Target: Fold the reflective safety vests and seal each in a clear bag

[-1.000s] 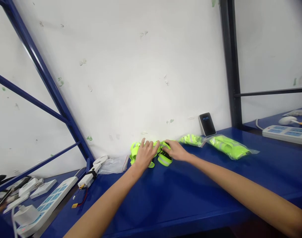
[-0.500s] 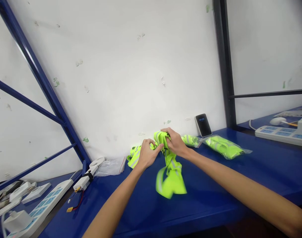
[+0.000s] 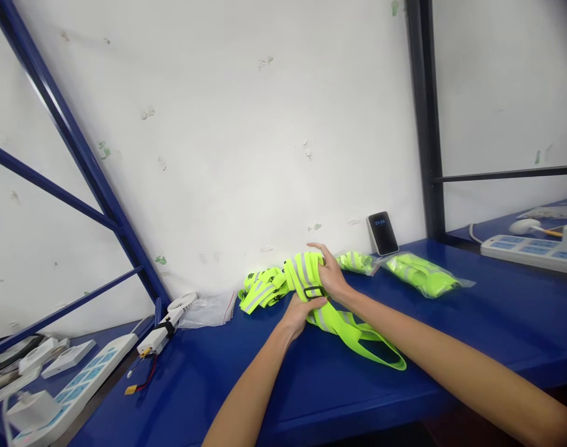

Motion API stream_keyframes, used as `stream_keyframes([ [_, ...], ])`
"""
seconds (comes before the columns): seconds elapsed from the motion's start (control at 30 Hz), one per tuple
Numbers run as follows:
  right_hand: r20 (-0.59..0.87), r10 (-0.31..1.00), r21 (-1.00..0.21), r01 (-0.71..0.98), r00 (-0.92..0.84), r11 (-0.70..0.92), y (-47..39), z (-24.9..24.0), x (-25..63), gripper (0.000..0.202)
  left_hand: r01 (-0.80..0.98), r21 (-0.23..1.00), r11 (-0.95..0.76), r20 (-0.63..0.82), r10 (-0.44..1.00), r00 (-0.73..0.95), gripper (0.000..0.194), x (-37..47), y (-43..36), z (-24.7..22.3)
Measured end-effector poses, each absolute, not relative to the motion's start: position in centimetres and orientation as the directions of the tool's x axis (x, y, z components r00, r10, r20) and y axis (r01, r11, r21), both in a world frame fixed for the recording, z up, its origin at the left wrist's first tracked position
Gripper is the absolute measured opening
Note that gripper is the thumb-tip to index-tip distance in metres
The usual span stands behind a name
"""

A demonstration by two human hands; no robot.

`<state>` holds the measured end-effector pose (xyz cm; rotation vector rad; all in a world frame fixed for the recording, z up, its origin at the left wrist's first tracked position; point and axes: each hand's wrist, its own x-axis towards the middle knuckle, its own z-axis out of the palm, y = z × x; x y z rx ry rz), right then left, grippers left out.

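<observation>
Both hands grip a neon-yellow reflective strap vest near the back edge of the blue bench, by the wall. The right hand clasps its upper fold; the left hand pinches beneath. Loose loops trail toward the open front edge. Bagged vests lie to the right, apart.

You've got both hands on that neon reflective strap vest: right hand gripping the top, left hand pinching just underneath at 7 o'clock. Its loop trails across the blue shelf toward 4 o'clock.
</observation>
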<state>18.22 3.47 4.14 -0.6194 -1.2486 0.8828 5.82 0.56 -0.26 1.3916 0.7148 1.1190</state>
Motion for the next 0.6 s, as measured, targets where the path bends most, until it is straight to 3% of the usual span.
stream_keyframes([
  [0.1,0.434,0.901,-0.834,-0.371,0.016,0.409,3.3,3.9,18.0,0.03,-0.123,0.97,-0.21,0.24,0.903,0.356,0.05,5.5,0.5,-0.7],
  [0.2,0.322,0.945,-0.824,-0.507,-0.052,0.252,2.9,4.0,17.9,0.028,0.064,0.944,-0.323,0.281,0.892,0.355,0.039,4.7,0.8,-0.3],
  [0.33,0.27,0.96,-0.776,-0.607,-0.071,0.173,2.6,4.4,17.9,0.027,0.27,0.805,-0.529,0.466,0.845,0.263,0.03,3.3,1.2,0.8],
  [0.43,0.263,0.961,-0.752,-0.643,-0.087,0.147,2.9,4.3,18.0,0.026,0.425,0.696,-0.579,0.568,0.806,0.168,0.029,2.5,1.5,1.3],
  [0.5,0.247,0.962,-0.753,-0.648,-0.115,0.116,3.4,4.0,18.1,0.024,0.545,0.632,-0.552,0.598,0.794,0.111,0.04,2.1,1.4,1.3],
  [0.6,0.191,0.959,-0.792,-0.61,-0.207,0.026,4.1,3.2,18.3,0.02,0.605,0.603,-0.52,0.608,0.79,0.073,0.076,2.1,0.9,1.2],
])
